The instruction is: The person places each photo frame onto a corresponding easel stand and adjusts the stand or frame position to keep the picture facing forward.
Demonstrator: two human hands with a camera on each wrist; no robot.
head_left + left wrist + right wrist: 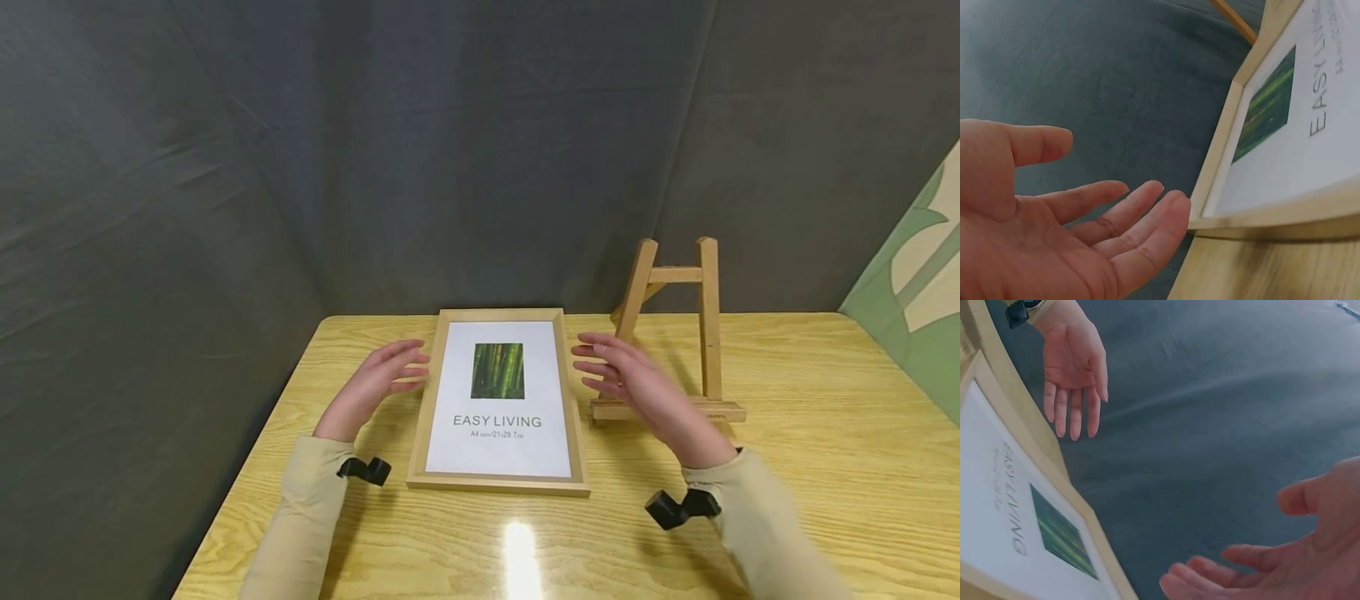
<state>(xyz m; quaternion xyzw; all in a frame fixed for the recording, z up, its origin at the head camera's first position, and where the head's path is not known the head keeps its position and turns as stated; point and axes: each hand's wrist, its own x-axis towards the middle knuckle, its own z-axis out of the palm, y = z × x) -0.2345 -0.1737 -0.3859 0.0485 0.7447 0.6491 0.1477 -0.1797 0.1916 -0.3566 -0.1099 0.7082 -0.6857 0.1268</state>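
A light wooden picture frame [498,454] lies flat on the table, with a white sheet inside that shows a green bamboo picture and the words "EASY LIVING". My left hand [375,385] hovers by its left side, fingers loosely extended and palm turned inward. Across the frame, my right hand [637,387] is held near the right side in a mirrored pose, also holding nothing. Both wrist views show relaxed, spread fingers; the left palm [1054,244] faces the frame's edge. Behind my right hand stands a small wooden easel [708,333], its lower ledge partly covered by that hand.
The wood-grain table [810,467] spreads beneath everything, with a light reflection near the front. A dark grey cloth [480,150] hangs behind it and along the left. At the far right is a green and cream patterned panel [930,292].
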